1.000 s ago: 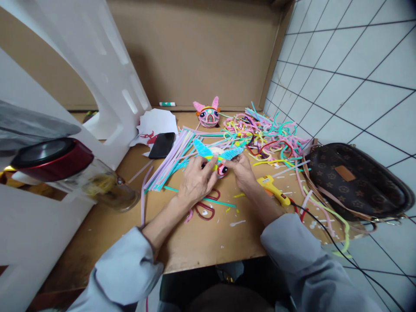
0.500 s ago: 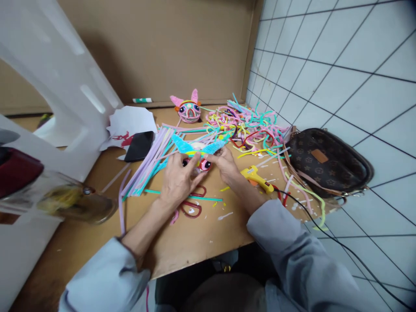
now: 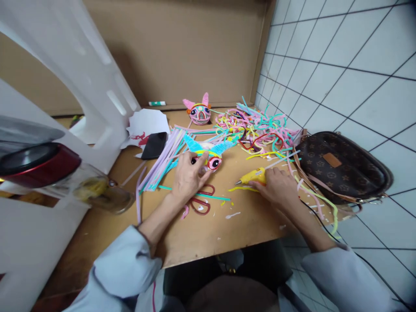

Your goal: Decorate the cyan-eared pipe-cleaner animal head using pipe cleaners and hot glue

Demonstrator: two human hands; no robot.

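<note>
My left hand [image 3: 188, 174] grips a pipe-cleaner animal head [image 3: 214, 152] with blue ears, a yellow band and pink-rimmed eyes; its lower part is partly hidden by my fingers. To the right, my right hand [image 3: 276, 184] is closed around the handle of a yellow glue gun [image 3: 252, 177], whose nozzle points left along the table. Below the head lie red-handled scissors [image 3: 202, 207], crossed by a green pipe cleaner [image 3: 212, 197]. A yellow pipe cleaner [image 3: 238, 188] rests just under the glue gun's nozzle.
A finished-looking pink head [image 3: 199, 114] sits at the back beside a tangled pile of pipe cleaners [image 3: 260, 128]. Straight pipe cleaners [image 3: 159, 162] lie left, near a black phone [image 3: 154, 146]. A brown handbag [image 3: 344, 167] stands right; a red-lidded bottle [image 3: 107, 190] is left.
My right hand has left the blue-eared head, moved right and taken hold of the glue gun. My left hand still holds the head. The whole view has shifted slightly.
</note>
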